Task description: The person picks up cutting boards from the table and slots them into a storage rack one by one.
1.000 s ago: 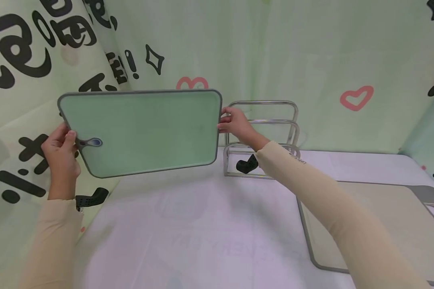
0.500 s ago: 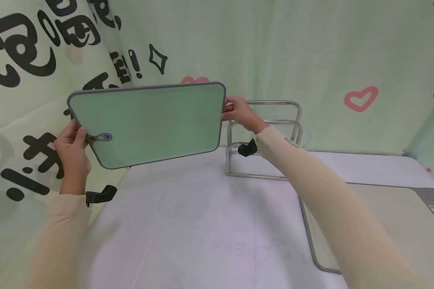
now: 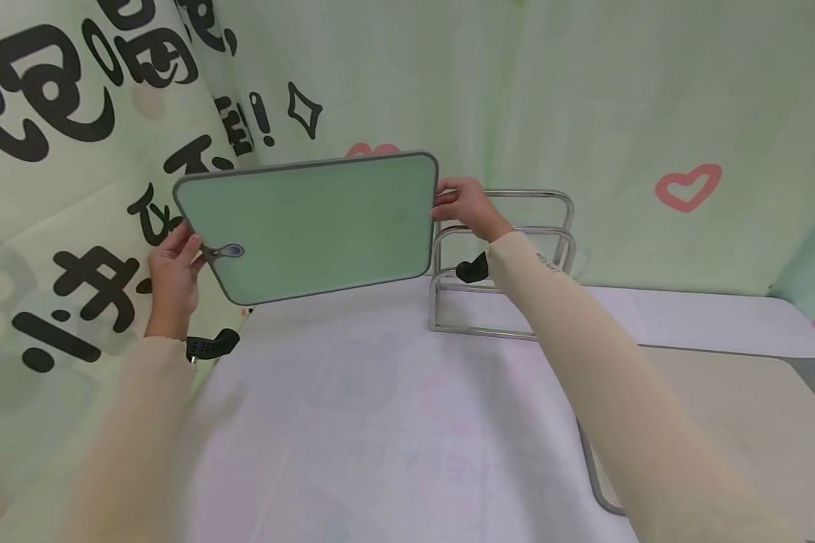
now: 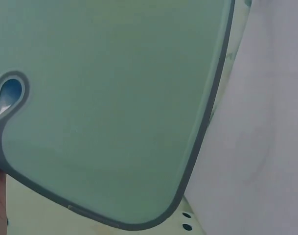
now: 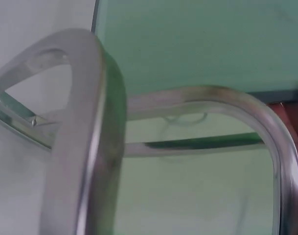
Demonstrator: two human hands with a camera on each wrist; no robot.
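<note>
A green cutting board [image 3: 319,226] with a grey rim is held up in the air, its broad face toward the head camera. My left hand [image 3: 173,283] grips its left short edge, beside a small teardrop-shaped hole. At the opposite short edge, my right hand [image 3: 472,207] pinches the rim near the upper corner. Close behind and below the right hand stands a metal rack [image 3: 489,332] of bent tube loops. In the right wrist view the rack's loops [image 5: 80,122] overlap the board [image 5: 197,44]. The left wrist view shows the board's grey rim [image 4: 197,142] close up.
A beige cutting board [image 3: 720,400] with a grey edge and handle lies flat on the white-covered table [image 3: 353,422] at the right, partly behind the right sleeve. Printed green curtain [image 3: 584,113] hangs behind and to the left.
Both hands have carried the green board up and to the right, the left hand travelling farther. The board now looks narrower and its right end has come closer over the rack.
</note>
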